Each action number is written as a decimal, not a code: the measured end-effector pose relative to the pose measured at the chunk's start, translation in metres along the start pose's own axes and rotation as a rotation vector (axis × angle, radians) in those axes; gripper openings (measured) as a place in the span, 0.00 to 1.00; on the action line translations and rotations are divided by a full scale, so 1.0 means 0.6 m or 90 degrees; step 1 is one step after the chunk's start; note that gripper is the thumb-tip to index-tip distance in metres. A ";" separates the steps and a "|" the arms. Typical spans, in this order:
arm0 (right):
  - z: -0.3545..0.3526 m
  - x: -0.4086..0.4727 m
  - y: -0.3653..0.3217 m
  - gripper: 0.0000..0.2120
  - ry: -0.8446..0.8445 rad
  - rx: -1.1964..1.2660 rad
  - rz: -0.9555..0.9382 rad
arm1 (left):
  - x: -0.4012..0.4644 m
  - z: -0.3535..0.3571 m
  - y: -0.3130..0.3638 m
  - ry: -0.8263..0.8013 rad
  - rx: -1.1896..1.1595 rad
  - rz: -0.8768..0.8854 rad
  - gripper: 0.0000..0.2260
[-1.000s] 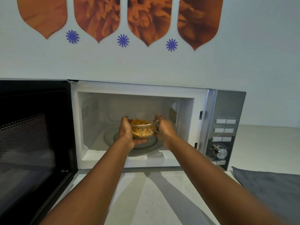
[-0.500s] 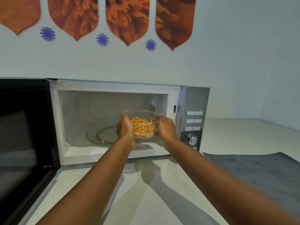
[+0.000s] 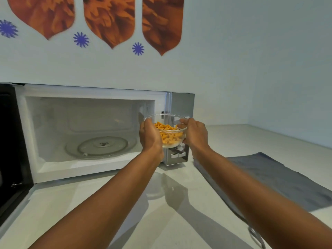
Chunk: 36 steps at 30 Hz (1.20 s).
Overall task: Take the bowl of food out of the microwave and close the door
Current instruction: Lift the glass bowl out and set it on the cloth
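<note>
The glass bowl [image 3: 169, 131] sat upright between my palms, rim up and level, its opening facing the ceiling; being round, it had no long axis to speak of. Orange food [image 3: 168, 134] filled its lower half. My left hand [image 3: 150, 136] clasped its left wall and my right hand [image 3: 195, 134] its right wall, thumbs at the rim. I held it in the air outside the microwave [image 3: 93, 131], in front of the control panel [image 3: 181, 105]. The cavity stood open with its glass turntable [image 3: 100, 147] bare, the door [image 3: 10, 141] swung out to the left. Below lay the pale worktop [image 3: 111, 203], a grey cloth [image 3: 280, 178] to my right.
</note>
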State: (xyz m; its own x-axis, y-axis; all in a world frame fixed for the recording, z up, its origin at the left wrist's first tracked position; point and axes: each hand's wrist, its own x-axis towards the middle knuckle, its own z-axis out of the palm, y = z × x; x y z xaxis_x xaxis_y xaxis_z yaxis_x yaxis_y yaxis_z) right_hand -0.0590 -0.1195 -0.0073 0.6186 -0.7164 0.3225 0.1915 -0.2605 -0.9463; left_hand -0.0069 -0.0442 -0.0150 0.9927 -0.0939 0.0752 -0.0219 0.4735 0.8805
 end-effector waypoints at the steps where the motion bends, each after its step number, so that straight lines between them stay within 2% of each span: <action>1: -0.009 0.001 0.000 0.18 0.007 -0.002 0.001 | -0.003 0.008 -0.004 -0.009 0.003 -0.004 0.17; 9: -0.123 0.023 0.015 0.16 0.093 -0.017 0.008 | -0.046 0.105 -0.056 -0.122 0.027 -0.057 0.15; 20: -0.257 0.070 0.079 0.19 0.250 -0.058 0.046 | -0.078 0.232 -0.167 -0.249 0.086 -0.141 0.19; 24: -0.300 0.093 0.113 0.19 0.277 -0.067 0.057 | -0.082 0.265 -0.205 -0.317 0.089 -0.199 0.19; 36: -0.367 0.134 0.199 0.20 0.276 -0.112 0.095 | -0.065 0.303 -0.329 -0.425 0.186 -0.234 0.21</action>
State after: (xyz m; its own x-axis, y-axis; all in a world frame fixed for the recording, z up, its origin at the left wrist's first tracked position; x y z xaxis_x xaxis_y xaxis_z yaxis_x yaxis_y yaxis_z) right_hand -0.1539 -0.3506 -0.0891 0.2485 -0.9479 0.1992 -0.0296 -0.2129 -0.9766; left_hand -0.0626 -0.2931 -0.1070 0.6652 -0.7442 -0.0608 0.1704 0.0720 0.9827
